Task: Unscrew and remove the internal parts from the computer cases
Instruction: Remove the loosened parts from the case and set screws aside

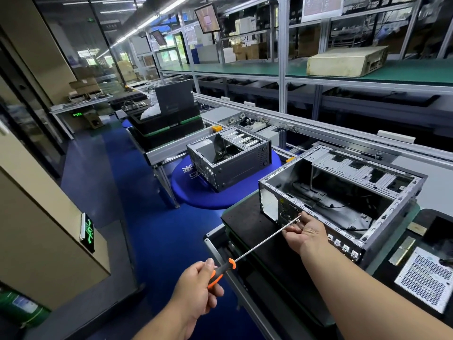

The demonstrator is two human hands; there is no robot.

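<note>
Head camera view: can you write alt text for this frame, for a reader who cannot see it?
A person's left hand grips the orange-and-black handle of a long screwdriver, while the right hand pinches its shaft near the tip at the rear panel of an open computer case on a black mat. A second open case sits behind on a blue round surface.

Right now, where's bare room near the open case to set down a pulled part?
Free: black mat left of the near case, by the right hand. Crowded: right of the case, taken by the perforated power supply and gold strip.
</note>
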